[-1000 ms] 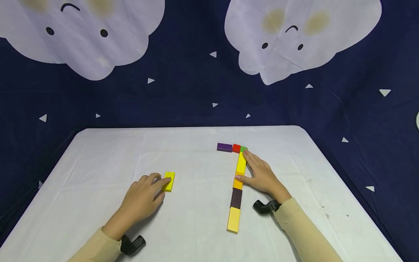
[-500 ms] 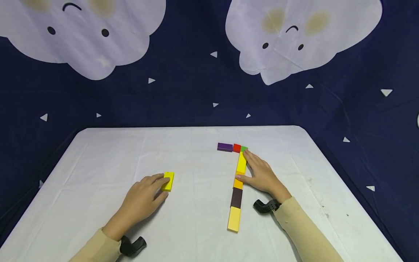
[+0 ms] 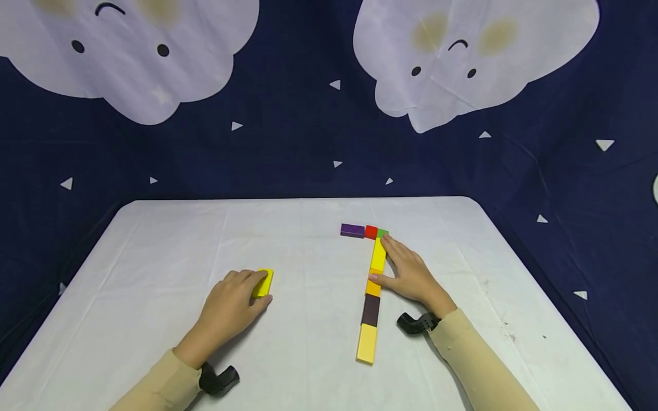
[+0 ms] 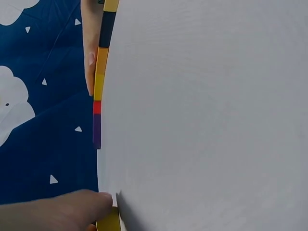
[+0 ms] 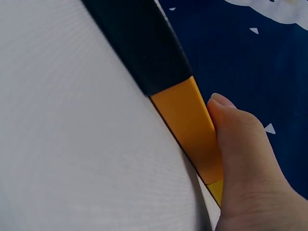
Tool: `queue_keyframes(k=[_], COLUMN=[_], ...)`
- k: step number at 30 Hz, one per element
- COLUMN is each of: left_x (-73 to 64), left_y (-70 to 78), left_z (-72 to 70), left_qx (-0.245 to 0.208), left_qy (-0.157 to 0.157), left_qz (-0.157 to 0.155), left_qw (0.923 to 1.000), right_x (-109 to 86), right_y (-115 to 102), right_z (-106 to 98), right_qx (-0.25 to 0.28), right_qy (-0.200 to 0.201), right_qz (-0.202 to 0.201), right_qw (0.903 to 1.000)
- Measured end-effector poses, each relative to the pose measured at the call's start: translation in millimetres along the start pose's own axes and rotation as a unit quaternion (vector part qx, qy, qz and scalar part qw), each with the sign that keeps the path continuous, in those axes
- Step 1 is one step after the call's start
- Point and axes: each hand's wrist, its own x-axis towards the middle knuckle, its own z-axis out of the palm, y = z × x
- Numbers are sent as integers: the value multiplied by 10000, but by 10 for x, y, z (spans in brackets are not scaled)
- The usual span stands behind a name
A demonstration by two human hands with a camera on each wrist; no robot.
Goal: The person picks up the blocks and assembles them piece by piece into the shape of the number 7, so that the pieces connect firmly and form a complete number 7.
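Note:
My left hand (image 3: 228,308) is at a loose yellow block (image 3: 264,285) lying left of centre on the table. A fingertip is at its far end and the thumb near its close end, pinching it; the hand covers part of the block. My right hand (image 3: 411,279) rests beside a line of blocks, its fingers extended. Its fingertips touch near the green block (image 3: 382,233) and the upper yellow block (image 3: 378,255), and its thumb (image 5: 245,144) lies against the orange block (image 5: 190,130). Below that come a dark brown block (image 3: 371,310) and a pale yellow block (image 3: 366,343).
A purple block (image 3: 352,230) and a red block (image 3: 370,232) extend leftward from the line's far end. White cloth covers the table (image 3: 308,354). Behind its far edge hangs a dark blue cloth (image 3: 288,154) with clouds. Each wrist wears a black camera (image 3: 220,381).
The left hand has shifted slightly forward and right, its fingertip moving to the yellow block's far end and its thumb coming to the near end. The right hand and block line stay still.

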Motion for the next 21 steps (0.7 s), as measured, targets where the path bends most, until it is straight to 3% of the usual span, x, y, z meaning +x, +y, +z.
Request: queue_keyframes(k=[6,11,17,21], left_x=[27,42,68,87], left_y=[5,19,11,9], left_z=[14,20,23,-6], left_qx=[-456,-558,-487,-704], left_qy=[-335,-502,-522,-717], left_qz=[-284,-476,-497,-481], left_qw=[9980,9960,9962,9938], right_x=[-3,0,9,14], right_y=[-13,-15,0,14], right_z=[-7,-12,-5,10], right_qx=[34,13,-27,-50], right_qy=[-15,-51,-54,-49], right_qz=[5,13,27,18], right_qw=[10000,10000,10000,10000])
